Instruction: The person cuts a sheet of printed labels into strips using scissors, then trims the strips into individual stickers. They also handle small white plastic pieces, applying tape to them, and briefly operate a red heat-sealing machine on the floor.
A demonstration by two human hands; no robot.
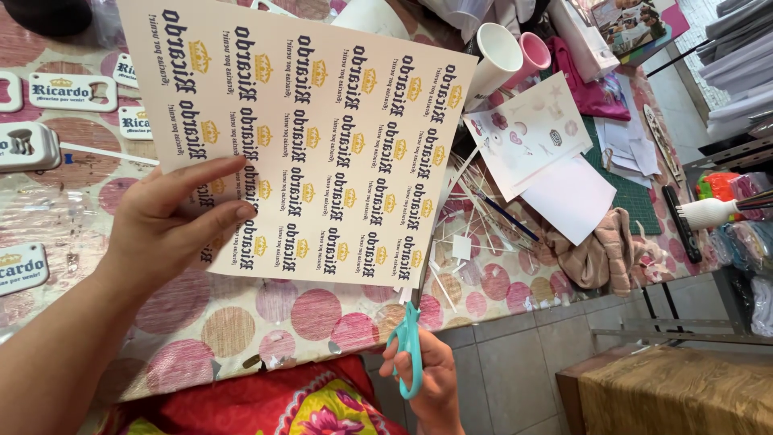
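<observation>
The table (241, 318) with its dotted cloth ends at a front edge near the person's lap, with bare floor (515, 362) to the right. A printed sheet (310, 137) is held up over the table, its lower right corner just past that edge. The left hand (165, 229) pinches the sheet's left edge, fingers spread on top. The right hand (435, 379) grips teal scissors (409, 346), blades at the sheet's bottom edge. Paper scraps (467, 234) lie beside it.

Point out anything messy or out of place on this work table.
Thin white paper offcuts lie scattered in a heap right of the printed sheet, and a beige cloth sits crumpled at the table edge. The print on the sheet reads mirrored.
</observation>
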